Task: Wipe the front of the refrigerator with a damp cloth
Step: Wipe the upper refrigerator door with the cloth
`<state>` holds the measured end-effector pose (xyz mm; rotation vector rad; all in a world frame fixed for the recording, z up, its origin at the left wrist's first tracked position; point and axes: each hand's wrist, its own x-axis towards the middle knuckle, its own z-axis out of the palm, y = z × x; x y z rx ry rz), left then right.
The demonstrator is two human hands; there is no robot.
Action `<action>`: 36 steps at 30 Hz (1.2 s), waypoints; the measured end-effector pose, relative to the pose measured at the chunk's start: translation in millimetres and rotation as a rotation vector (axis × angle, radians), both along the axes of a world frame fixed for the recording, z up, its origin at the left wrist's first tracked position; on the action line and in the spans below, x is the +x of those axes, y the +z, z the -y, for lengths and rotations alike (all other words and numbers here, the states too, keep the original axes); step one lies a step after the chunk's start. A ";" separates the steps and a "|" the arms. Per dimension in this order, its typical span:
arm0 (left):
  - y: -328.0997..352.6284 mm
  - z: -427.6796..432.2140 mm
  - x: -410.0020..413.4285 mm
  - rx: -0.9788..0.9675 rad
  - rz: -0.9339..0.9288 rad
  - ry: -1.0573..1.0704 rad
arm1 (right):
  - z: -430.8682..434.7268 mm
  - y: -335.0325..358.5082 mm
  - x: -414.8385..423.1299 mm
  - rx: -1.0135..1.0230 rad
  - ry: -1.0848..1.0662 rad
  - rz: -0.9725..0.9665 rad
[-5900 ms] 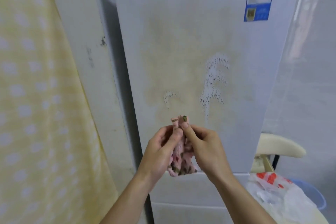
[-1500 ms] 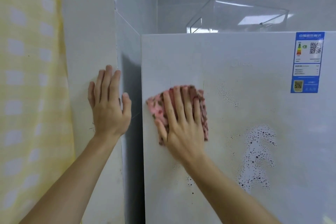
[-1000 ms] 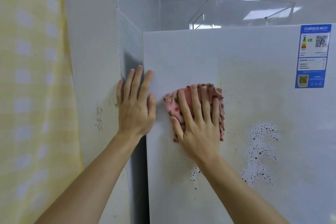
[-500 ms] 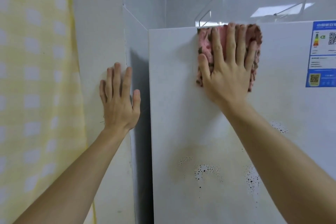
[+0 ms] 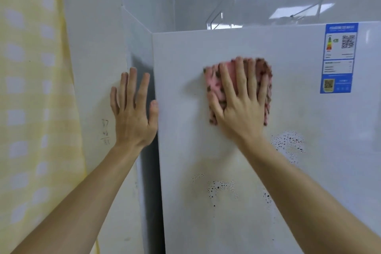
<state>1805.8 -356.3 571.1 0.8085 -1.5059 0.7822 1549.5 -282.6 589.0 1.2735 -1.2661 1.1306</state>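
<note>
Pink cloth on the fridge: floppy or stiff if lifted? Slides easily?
Probably floppy: the pink cloth lies flat with ragged, uneven edges under the spread right hand. Likely light, since flat pressure alone pins it against the upright refrigerator door. It should slide readily on that smooth, glossy face, but would drop if released.

Place: a home, likely a kitchen corner.
Centre and right: white refrigerator (image 5: 185, 150) with a blue energy label (image 5: 338, 57) at upper right.
Left edge: yellow checked curtain (image 5: 31, 109) beside a white wall (image 5: 92, 47).
</note>
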 end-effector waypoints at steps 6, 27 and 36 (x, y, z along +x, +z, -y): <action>7.3 -13.4 -39.7 -0.014 0.040 -0.041 | -2.4 62.2 -16.9 0.000 -0.020 0.091; -2.6 -20.7 -62.0 0.021 -0.022 -0.015 | -15.8 53.7 -68.9 -0.009 -0.029 0.097; -6.7 -21.6 -71.1 0.019 -0.055 -0.007 | -22.0 -62.4 -81.4 -0.014 -0.033 0.007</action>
